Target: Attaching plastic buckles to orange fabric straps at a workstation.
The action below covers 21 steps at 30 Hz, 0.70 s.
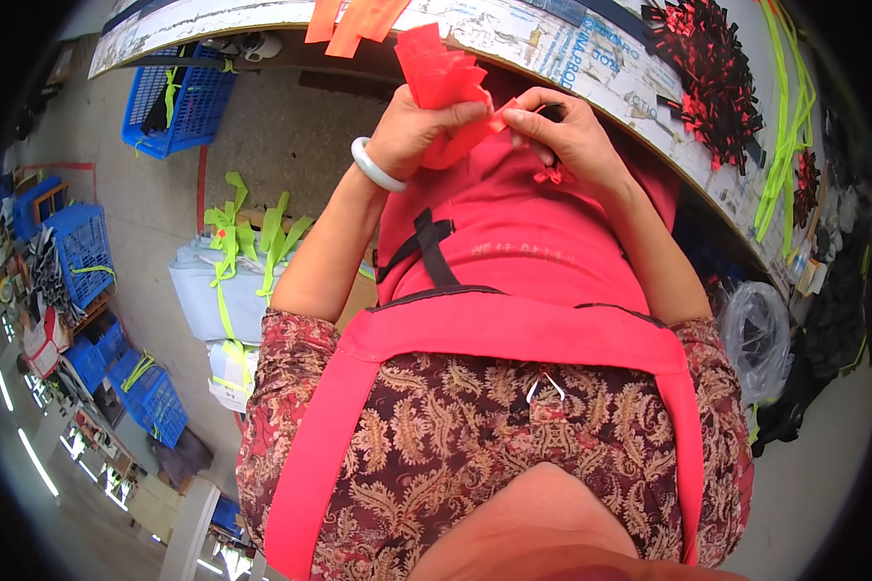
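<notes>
Two hands point(415, 134) point(581, 143), left clutching layered red strips point(441, 76), right pinching a thin end point(498, 121), shaggy red-black tufts point(707, 82)

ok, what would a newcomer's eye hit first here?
Probably the bright red strips bunched in the left hand, near top centre. After that, likely the pink-red apron filling the middle, then the shaggy red-and-black heap on the worktop at upper right.
</notes>
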Available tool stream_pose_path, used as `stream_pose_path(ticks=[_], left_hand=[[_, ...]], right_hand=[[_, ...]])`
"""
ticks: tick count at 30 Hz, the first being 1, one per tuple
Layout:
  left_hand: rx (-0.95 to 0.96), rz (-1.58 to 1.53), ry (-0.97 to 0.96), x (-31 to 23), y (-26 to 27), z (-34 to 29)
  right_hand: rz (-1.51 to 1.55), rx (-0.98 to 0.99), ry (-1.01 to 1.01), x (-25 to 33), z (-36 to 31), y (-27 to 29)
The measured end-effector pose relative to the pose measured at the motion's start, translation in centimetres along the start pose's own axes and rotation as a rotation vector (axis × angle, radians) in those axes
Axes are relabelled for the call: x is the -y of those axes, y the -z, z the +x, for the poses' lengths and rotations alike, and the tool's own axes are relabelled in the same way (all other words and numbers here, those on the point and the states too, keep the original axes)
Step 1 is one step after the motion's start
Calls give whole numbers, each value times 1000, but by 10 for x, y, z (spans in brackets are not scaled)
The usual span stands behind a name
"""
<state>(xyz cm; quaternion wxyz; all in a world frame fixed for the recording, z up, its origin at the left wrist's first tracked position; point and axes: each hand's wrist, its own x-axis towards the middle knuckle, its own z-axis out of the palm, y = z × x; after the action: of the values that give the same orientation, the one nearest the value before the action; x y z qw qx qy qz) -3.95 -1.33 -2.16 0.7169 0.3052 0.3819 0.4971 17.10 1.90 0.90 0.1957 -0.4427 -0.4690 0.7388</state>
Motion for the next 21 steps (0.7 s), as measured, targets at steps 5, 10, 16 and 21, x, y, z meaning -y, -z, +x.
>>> stream_pose_path(ticks=[5, 10, 16, 21], left_hand=[[59, 122, 32, -6, -2, 7], [-11, 283, 46, -9, -11, 10], [67, 305, 5, -12, -24, 13], [75, 353, 6, -9, -22, 10]], right_hand=[[7, -73, 110, 4, -2, 10], [-64, -98, 184, 10, -7, 18], [-217, -115, 185, 15, -9, 10], [-330, -105, 178, 21, -13, 7]])
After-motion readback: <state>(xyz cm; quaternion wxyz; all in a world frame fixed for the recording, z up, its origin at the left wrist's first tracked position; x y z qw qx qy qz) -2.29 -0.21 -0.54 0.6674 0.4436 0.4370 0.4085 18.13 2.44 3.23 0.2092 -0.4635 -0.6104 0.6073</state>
